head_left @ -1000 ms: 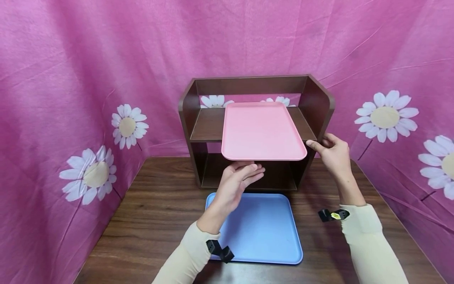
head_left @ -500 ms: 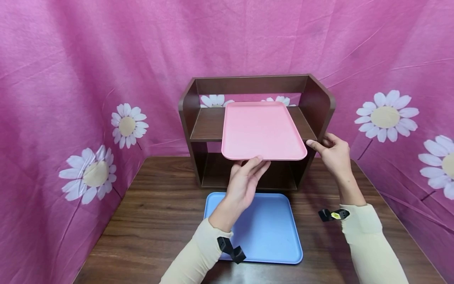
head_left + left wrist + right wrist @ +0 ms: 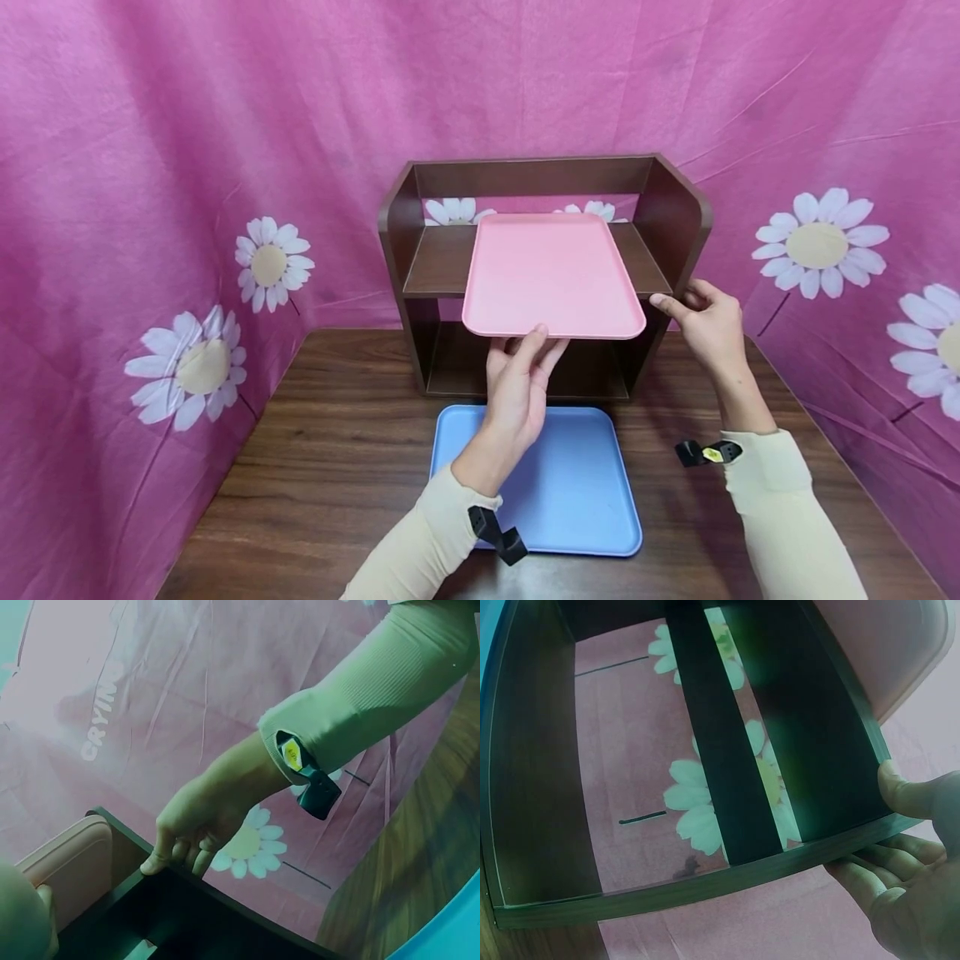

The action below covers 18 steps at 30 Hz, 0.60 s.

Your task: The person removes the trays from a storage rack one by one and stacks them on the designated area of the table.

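Note:
A pink tray (image 3: 555, 275) lies on the upper board of a brown two-tier shelf (image 3: 525, 177), its near end jutting out past the front edge. My left hand (image 3: 517, 392) pinches that near edge, thumb on top and fingers underneath. At the shelf's right side, my right hand (image 3: 708, 325) grips the upright panel, with the thumb at the front by the middle board and the fingers behind the outer face. The right wrist view shows this right hand (image 3: 915, 862) around the panel's edge. On the table in front of the shelf rests a blue tray (image 3: 577, 500), partly covered by my left forearm.
The shelf stands on a dark wood-grain table (image 3: 322, 433) near the back. A pink curtain (image 3: 225, 100) printed with white daisies hangs behind and along both sides. The shelf's lower compartment (image 3: 465, 367) opens toward me beneath the pink tray.
My left hand has moved up and right from below the pink tray and taken its near edge. The tray has shifted slightly left and toward me. The right hand keeps its hold.

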Motion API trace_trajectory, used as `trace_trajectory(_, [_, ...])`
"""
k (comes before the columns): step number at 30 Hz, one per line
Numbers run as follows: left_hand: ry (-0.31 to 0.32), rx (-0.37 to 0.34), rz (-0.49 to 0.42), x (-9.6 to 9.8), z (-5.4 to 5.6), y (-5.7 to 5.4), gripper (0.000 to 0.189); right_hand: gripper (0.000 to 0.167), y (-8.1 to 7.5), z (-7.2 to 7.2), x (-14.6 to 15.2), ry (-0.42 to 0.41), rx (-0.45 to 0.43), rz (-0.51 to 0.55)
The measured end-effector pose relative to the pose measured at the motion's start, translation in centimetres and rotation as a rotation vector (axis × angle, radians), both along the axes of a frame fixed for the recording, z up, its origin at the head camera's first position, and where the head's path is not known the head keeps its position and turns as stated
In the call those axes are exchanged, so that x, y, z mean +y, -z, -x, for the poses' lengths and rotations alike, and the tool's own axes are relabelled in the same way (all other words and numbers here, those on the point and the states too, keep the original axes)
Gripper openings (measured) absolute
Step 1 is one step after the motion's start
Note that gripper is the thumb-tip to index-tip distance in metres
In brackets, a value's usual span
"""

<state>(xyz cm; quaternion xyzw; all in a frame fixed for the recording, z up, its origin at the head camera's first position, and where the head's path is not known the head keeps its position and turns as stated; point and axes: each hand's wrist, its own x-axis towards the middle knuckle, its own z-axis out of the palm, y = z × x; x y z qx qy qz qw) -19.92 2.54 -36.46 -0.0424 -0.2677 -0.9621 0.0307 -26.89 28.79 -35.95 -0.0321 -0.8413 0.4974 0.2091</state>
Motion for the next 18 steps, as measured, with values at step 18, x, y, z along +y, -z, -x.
trace_trajectory(18, [-0.17,-0.03,-0.014,-0.57,-0.72,-0.52,0.035,0.052,-0.07,-0.11,-0.02,0.01,0.004,-0.01])
